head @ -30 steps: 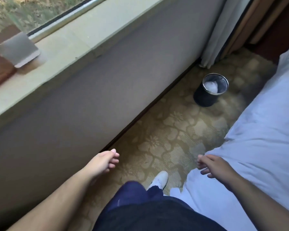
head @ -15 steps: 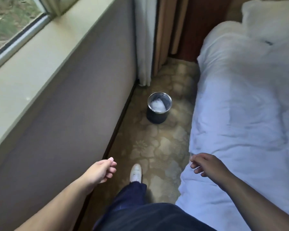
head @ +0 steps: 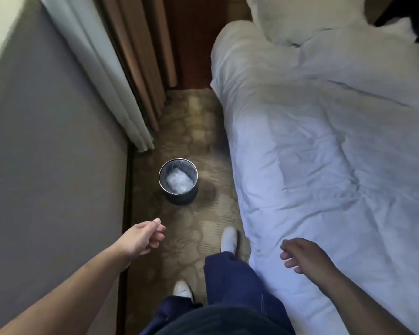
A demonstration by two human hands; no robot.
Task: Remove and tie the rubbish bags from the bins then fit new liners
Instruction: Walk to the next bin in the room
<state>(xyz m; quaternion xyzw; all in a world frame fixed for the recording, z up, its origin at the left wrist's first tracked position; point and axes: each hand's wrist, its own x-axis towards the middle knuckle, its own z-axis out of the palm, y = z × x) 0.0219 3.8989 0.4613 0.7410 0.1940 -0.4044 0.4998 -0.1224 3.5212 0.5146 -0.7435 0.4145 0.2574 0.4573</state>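
Observation:
A small round black bin point(head: 181, 197) with a shiny rim stands on the patterned carpet between the wall and the bed. A clear liner with crumpled pale rubbish point(head: 178, 182) sits inside it. My left hand point(head: 143, 238) hangs a short way in front of the bin, fingers loosely curled, holding nothing. My right hand point(head: 302, 256) hovers over the bed's edge, fingers relaxed and empty. Neither hand touches the bin.
A grey wall point(head: 51, 165) runs along the left. White and tan curtains point(head: 121, 76) hang behind the bin. A bed with a white duvet point(head: 324, 153) fills the right. My feet in white shoes point(head: 228, 239) stand on the narrow carpet strip point(head: 191, 238).
The view has swung away from the window and moved forward along the bed. The bin is now nearer and closer to the centre. Both hands stay loose and empty.

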